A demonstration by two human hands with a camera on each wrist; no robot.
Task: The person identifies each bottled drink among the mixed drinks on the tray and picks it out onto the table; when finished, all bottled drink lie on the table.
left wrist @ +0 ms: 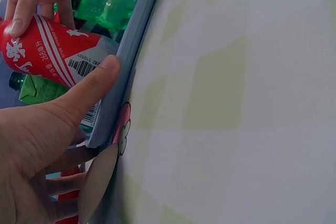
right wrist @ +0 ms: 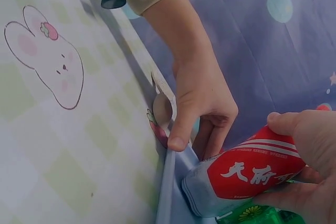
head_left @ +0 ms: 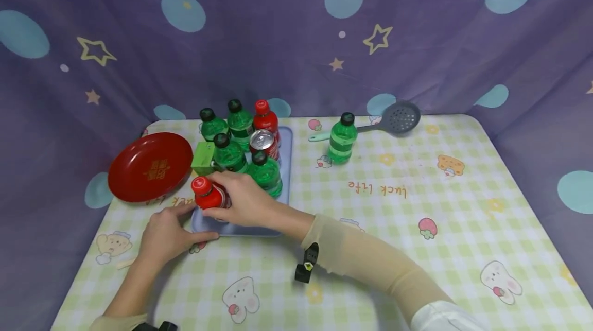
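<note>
My right hand (head_left: 245, 199) grips a red-labelled, red-capped drink bottle (head_left: 208, 194) over the near left corner of a blue-grey tray (head_left: 259, 230). In the right wrist view the bottle (right wrist: 252, 174) has its lower end inside the tray's rim. My left hand (head_left: 164, 236) holds that corner of the tray, with its thumb along the near edge and its fingers at the left side. Behind the gripped bottle, the tray bears several green bottles (head_left: 266, 174), a red can (head_left: 265, 144) and another red bottle (head_left: 266, 120). A green carton (head_left: 202, 158) stands at the left.
Left of the tray lies a red plate (head_left: 150, 166). One green bottle (head_left: 343, 140) stands right of the tray, in front of a slotted grey skimmer (head_left: 398, 117). A spoon (right wrist: 163, 109) lies beside my left hand. A purple curtain (head_left: 296, 37) hangs behind the table.
</note>
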